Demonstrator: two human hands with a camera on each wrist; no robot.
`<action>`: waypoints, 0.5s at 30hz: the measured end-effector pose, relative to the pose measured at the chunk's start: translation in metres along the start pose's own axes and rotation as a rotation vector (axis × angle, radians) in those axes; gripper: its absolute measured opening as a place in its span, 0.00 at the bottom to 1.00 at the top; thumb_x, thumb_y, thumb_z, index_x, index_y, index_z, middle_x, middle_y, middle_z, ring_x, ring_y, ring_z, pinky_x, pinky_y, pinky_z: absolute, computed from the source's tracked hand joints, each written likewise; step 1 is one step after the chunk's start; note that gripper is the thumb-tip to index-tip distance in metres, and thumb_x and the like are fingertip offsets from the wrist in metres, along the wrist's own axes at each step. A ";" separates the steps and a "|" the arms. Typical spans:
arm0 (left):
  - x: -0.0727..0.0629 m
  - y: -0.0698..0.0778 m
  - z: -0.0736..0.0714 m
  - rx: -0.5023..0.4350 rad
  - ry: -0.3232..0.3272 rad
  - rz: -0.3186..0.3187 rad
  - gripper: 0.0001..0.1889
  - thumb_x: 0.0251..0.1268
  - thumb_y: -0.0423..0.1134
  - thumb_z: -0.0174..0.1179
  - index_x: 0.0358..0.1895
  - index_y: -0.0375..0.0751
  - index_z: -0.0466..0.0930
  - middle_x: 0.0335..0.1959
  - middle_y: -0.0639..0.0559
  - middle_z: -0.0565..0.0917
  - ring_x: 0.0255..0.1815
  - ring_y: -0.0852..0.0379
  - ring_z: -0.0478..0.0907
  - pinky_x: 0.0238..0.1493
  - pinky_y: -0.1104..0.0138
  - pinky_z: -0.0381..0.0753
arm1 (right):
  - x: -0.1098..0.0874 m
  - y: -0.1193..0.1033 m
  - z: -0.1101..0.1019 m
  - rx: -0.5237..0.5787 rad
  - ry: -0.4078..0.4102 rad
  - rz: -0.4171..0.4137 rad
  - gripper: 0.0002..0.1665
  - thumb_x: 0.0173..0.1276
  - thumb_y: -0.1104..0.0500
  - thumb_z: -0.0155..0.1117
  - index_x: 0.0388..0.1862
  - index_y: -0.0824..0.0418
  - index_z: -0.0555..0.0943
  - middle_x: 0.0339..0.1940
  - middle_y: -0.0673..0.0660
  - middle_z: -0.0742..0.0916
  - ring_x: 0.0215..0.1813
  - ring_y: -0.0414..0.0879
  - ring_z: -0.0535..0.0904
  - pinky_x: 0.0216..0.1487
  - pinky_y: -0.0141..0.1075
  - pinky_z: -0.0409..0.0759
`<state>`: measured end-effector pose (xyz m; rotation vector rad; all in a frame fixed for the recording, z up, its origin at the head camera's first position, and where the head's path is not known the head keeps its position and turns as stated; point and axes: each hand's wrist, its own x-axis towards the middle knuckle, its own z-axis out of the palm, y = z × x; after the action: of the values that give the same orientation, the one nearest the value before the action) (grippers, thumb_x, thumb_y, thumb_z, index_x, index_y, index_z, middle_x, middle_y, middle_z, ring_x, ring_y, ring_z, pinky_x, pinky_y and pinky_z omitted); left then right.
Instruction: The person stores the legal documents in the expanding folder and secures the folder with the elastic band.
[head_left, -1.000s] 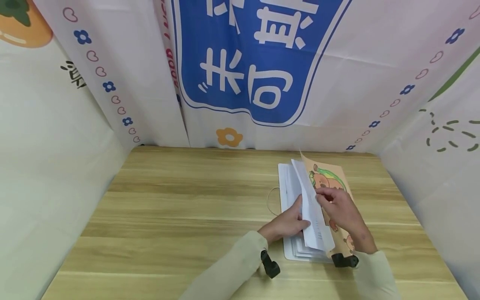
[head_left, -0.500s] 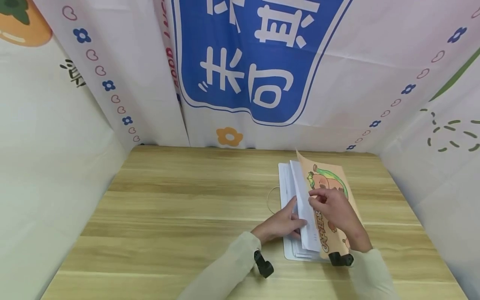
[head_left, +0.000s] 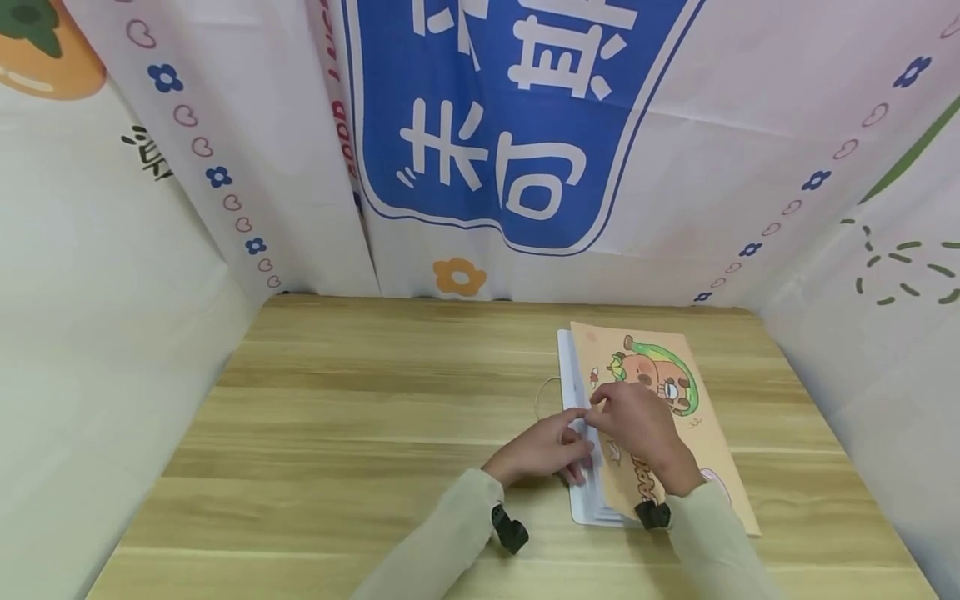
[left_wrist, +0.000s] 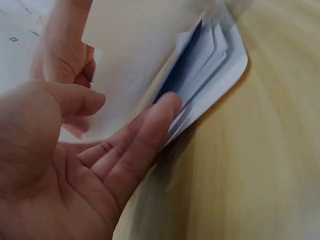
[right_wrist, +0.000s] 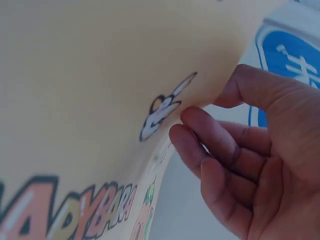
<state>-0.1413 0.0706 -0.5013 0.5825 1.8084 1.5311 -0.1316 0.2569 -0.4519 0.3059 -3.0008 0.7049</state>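
Note:
A notebook with a tan cover (head_left: 693, 408), printed with a capybara cartoon, lies at the right of the table. White pages (head_left: 588, 492) and a white back board show along its left side. My right hand (head_left: 637, 421) pinches the cover's left edge between thumb and fingers; the right wrist view shows the cover (right_wrist: 100, 75) bending there. At the same edge is my left hand (head_left: 543, 450), its fingers touching the page edges. In the left wrist view its thumb stands apart from the fingers, near the layered pages (left_wrist: 200, 65).
A thin elastic loop (head_left: 537, 402) sticks out from the notebook's left side. Bare wood tabletop (head_left: 337, 417) spreads to the left. A white printed cloth (head_left: 405, 262) hangs behind the table, with more cloth at both sides.
The cover has swung left and down over the white pages, carried by my right hand. My left hand has drawn slightly left, out from between the pages to their edge.

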 end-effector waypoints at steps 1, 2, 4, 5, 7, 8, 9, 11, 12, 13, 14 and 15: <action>-0.001 0.000 -0.002 0.037 0.010 0.007 0.28 0.79 0.38 0.56 0.77 0.43 0.63 0.34 0.46 0.86 0.26 0.51 0.85 0.31 0.61 0.85 | 0.001 -0.002 0.001 -0.007 -0.013 0.011 0.11 0.63 0.57 0.73 0.39 0.63 0.89 0.15 0.45 0.78 0.15 0.39 0.69 0.14 0.33 0.65; -0.002 0.000 -0.005 0.072 0.022 0.013 0.26 0.79 0.37 0.56 0.75 0.42 0.66 0.33 0.46 0.86 0.25 0.51 0.84 0.30 0.62 0.85 | 0.002 -0.003 0.003 -0.012 -0.023 0.025 0.12 0.63 0.55 0.74 0.39 0.63 0.89 0.15 0.45 0.78 0.15 0.39 0.69 0.14 0.33 0.66; -0.004 0.002 -0.010 0.163 0.049 0.027 0.23 0.78 0.37 0.57 0.72 0.40 0.71 0.30 0.47 0.85 0.24 0.53 0.83 0.27 0.64 0.83 | 0.003 -0.005 0.006 -0.016 -0.042 0.063 0.14 0.62 0.54 0.76 0.39 0.63 0.89 0.16 0.46 0.78 0.15 0.39 0.71 0.15 0.34 0.67; -0.004 0.002 -0.012 0.207 0.063 0.035 0.21 0.78 0.38 0.57 0.70 0.40 0.73 0.29 0.48 0.84 0.23 0.54 0.82 0.25 0.65 0.81 | 0.004 -0.006 0.008 -0.016 -0.050 0.079 0.14 0.62 0.54 0.76 0.39 0.63 0.89 0.16 0.47 0.79 0.15 0.40 0.71 0.15 0.34 0.68; -0.005 0.004 -0.017 0.307 0.099 0.056 0.20 0.77 0.37 0.58 0.68 0.38 0.75 0.28 0.51 0.83 0.22 0.58 0.80 0.24 0.68 0.79 | 0.005 -0.006 0.011 -0.026 -0.069 0.108 0.14 0.61 0.55 0.75 0.40 0.63 0.88 0.16 0.47 0.79 0.16 0.41 0.72 0.15 0.35 0.69; -0.005 0.005 -0.020 0.367 0.118 0.065 0.20 0.77 0.37 0.58 0.68 0.37 0.75 0.27 0.53 0.82 0.22 0.60 0.78 0.25 0.69 0.77 | 0.005 -0.006 0.012 -0.030 -0.081 0.117 0.14 0.61 0.55 0.74 0.41 0.64 0.88 0.17 0.48 0.80 0.16 0.41 0.73 0.16 0.36 0.70; -0.004 0.005 -0.022 0.429 0.136 0.075 0.20 0.76 0.37 0.59 0.67 0.36 0.75 0.27 0.55 0.82 0.22 0.62 0.77 0.25 0.70 0.76 | 0.005 -0.005 0.013 -0.031 -0.098 0.124 0.15 0.61 0.55 0.73 0.42 0.64 0.88 0.17 0.48 0.80 0.17 0.41 0.73 0.17 0.36 0.70; -0.003 0.005 -0.028 0.532 0.162 0.088 0.21 0.76 0.36 0.60 0.68 0.36 0.75 0.28 0.58 0.80 0.24 0.65 0.75 0.28 0.71 0.76 | 0.004 -0.003 0.014 -0.029 -0.128 0.128 0.15 0.62 0.55 0.72 0.44 0.64 0.88 0.19 0.49 0.81 0.18 0.41 0.75 0.18 0.36 0.72; -0.002 0.005 -0.031 0.577 0.176 0.091 0.22 0.75 0.36 0.60 0.68 0.35 0.75 0.28 0.59 0.79 0.25 0.65 0.74 0.30 0.71 0.75 | 0.003 -0.002 0.014 -0.023 -0.143 0.126 0.16 0.64 0.55 0.71 0.45 0.64 0.87 0.20 0.49 0.82 0.19 0.41 0.75 0.19 0.36 0.72; -0.002 0.005 -0.033 0.619 0.187 0.089 0.22 0.75 0.36 0.60 0.68 0.35 0.75 0.28 0.59 0.78 0.26 0.65 0.73 0.30 0.71 0.75 | 0.002 -0.001 0.013 -0.014 -0.155 0.124 0.16 0.65 0.55 0.71 0.46 0.64 0.87 0.22 0.49 0.83 0.19 0.41 0.75 0.20 0.36 0.73; -0.002 0.005 -0.036 0.658 0.198 0.086 0.22 0.74 0.36 0.61 0.68 0.36 0.76 0.29 0.59 0.78 0.27 0.65 0.73 0.31 0.71 0.74 | 0.001 0.001 0.013 -0.004 -0.161 0.122 0.15 0.66 0.55 0.71 0.46 0.64 0.87 0.23 0.49 0.83 0.20 0.41 0.76 0.20 0.36 0.73; -0.003 0.005 -0.038 0.691 0.208 0.079 0.22 0.74 0.37 0.62 0.67 0.37 0.76 0.31 0.58 0.78 0.29 0.65 0.73 0.33 0.71 0.74 | 0.000 0.003 0.013 0.006 -0.165 0.119 0.14 0.67 0.56 0.70 0.47 0.64 0.87 0.25 0.49 0.84 0.21 0.41 0.76 0.21 0.36 0.74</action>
<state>-0.1680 0.0438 -0.4929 0.8396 2.5144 1.0098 -0.1322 0.2538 -0.4645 0.1952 -3.1961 0.7324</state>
